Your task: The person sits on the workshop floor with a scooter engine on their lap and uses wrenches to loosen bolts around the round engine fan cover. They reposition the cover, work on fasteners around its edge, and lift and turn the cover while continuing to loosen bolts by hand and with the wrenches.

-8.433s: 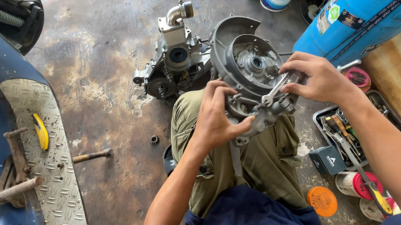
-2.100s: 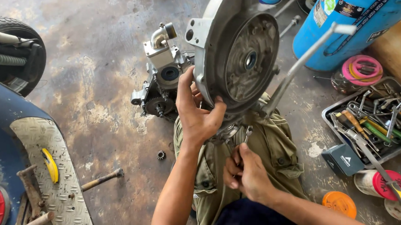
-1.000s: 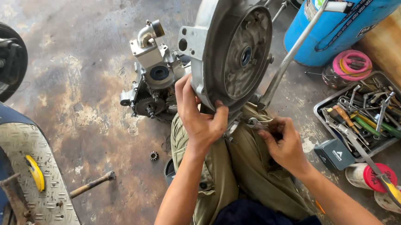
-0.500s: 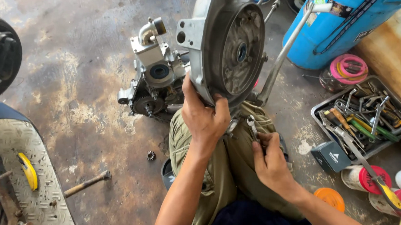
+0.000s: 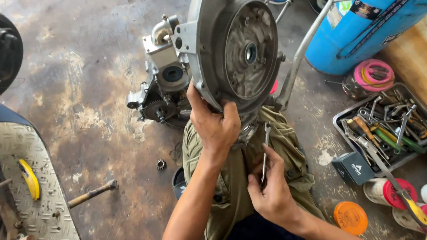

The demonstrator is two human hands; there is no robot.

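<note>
My left hand [image 5: 215, 125] grips the lower rim of a grey metal engine casing [image 5: 234, 49], held upright on my knees over olive trousers. A long metal lever [image 5: 301, 55] sticks out from behind the casing to the upper right. My right hand [image 5: 272, 193] holds a slim metal wrench [image 5: 264, 149] upright, its top end just under the casing's bottom edge.
Another engine part [image 5: 164, 86] lies on the stained concrete floor behind the casing. A small gear [image 5: 161, 163] and a hammer [image 5: 92, 193] lie to the left near a blue scooter's footboard [image 5: 35, 195]. A tool tray [image 5: 391, 126], blue cylinder [image 5: 379, 11] and cans stand right.
The casing has been tipped from lying on my lap to standing upright. My right hand left it, dropped to my lap and now holds the wrench up under the casing.
</note>
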